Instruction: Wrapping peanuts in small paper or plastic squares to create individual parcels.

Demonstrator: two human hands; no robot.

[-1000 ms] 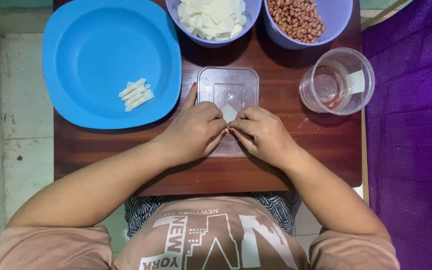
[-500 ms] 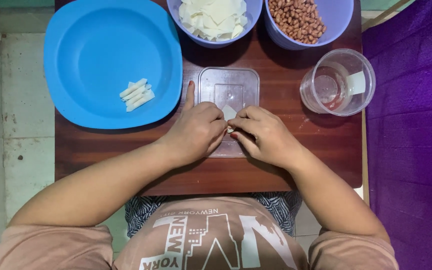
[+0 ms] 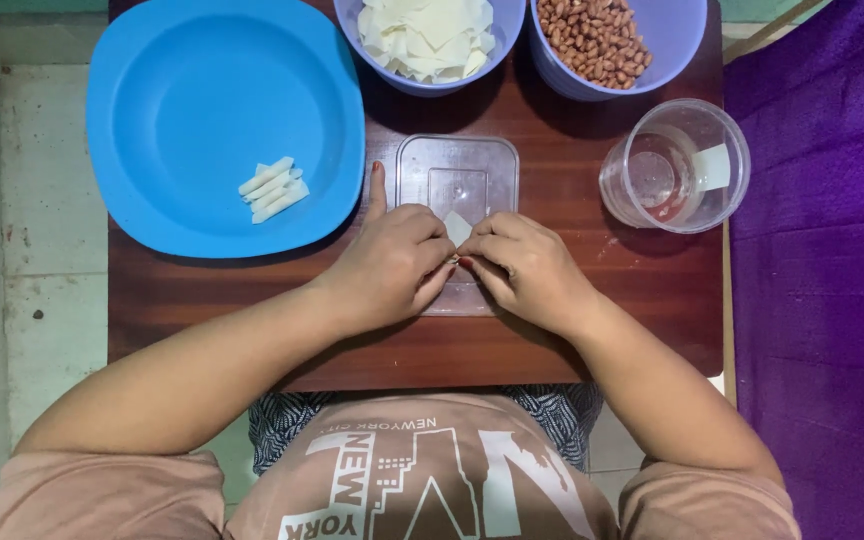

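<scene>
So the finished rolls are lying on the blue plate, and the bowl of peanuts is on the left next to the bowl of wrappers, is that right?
Not quite. The rolls do lie on the blue plate, but the bowl of peanuts stands to the right of the bowl of wrappers, not the left. The head view shows both at the table's far edge.

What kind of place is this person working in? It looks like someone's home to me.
Probably a home, with food being prepared by hand at a small wooden table on a tiled floor. Bowls of peanuts and pale wrappers stand there, and the blue plate holds finished rolls.
</scene>
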